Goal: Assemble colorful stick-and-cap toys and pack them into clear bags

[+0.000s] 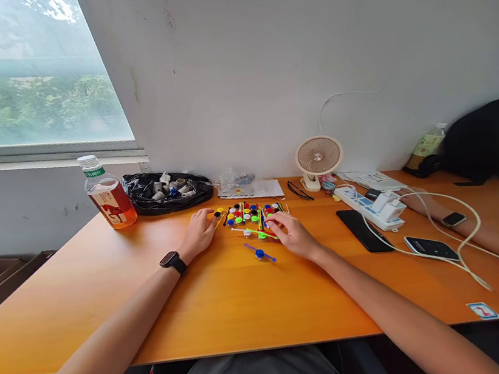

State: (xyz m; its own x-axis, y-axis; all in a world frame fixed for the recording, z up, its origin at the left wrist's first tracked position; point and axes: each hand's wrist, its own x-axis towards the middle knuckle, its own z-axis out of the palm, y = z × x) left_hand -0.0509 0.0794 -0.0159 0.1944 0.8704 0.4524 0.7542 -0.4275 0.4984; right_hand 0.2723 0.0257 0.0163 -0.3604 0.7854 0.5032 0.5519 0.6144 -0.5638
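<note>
A cluster of small round colored caps [247, 213] and thin plastic sticks lies on the table between my hands. My left hand [199, 233], wearing a black watch, rests at its left side with fingers stretched out, by a yellow stick with a black cap [217, 214]. On the right, my right hand [295, 235] has its thumb and fingertips drawn together over the cluster's edge; what they pinch, if anything, is too small to make out. A green stick with a green cap [262, 235] lies beside those fingers. Closer to me is a blue stick with a blue cap [261, 253].
A tea bottle [111, 199] and a black bag of cardboard rolls [141, 204] stand back left. Behind are a small fan [318, 156] and glasses [299, 191]. At right lie a power strip [374, 207], cables, phones and another person's arm [495, 240].
</note>
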